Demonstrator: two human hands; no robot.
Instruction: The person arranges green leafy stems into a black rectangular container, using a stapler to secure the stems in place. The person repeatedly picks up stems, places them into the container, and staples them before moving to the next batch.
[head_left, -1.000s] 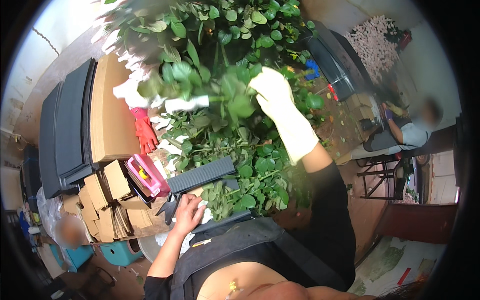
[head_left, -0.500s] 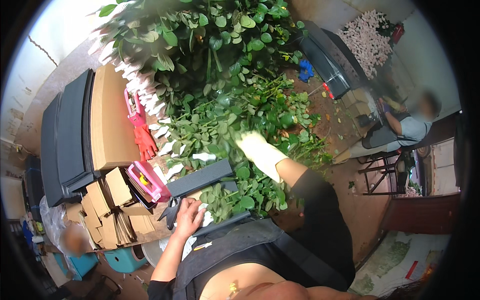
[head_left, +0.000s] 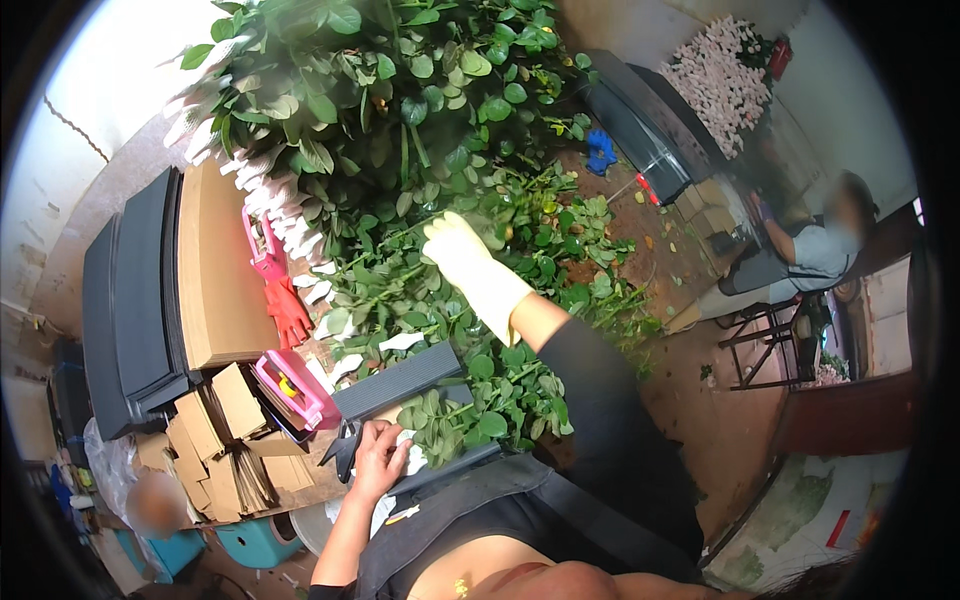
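My left hand (head_left: 378, 458), bare, rests at the near-left end of a small bundle of leafy stems (head_left: 488, 395), its fingers slightly bent and apart beside white-sleeved flower heads (head_left: 412, 452). This bundle lies on dark grey corrugated board (head_left: 400, 382), part of which stands up behind it. My right hand (head_left: 468, 262), in a pale yellow glove, reaches out over the loose leafy stems (head_left: 375, 290) with fingers extended. Leaves lie right against its fingertips; no held stem can be made out. White-sleeved heads (head_left: 402, 342) point left from the pile.
A tall heap of leafy stems (head_left: 400, 110) rises behind. On the left are stacked dark and brown boards (head_left: 215, 270), pink holders (head_left: 300, 390), a red glove (head_left: 288, 312) and folded cardboard pieces (head_left: 225, 430). Another person (head_left: 815, 250) works at the far right, near a blue glove (head_left: 600, 152).
My right hand has moved left and a little farther away over the stem pile. My left hand stays at the bundle's end. The whole view has shifted slightly.
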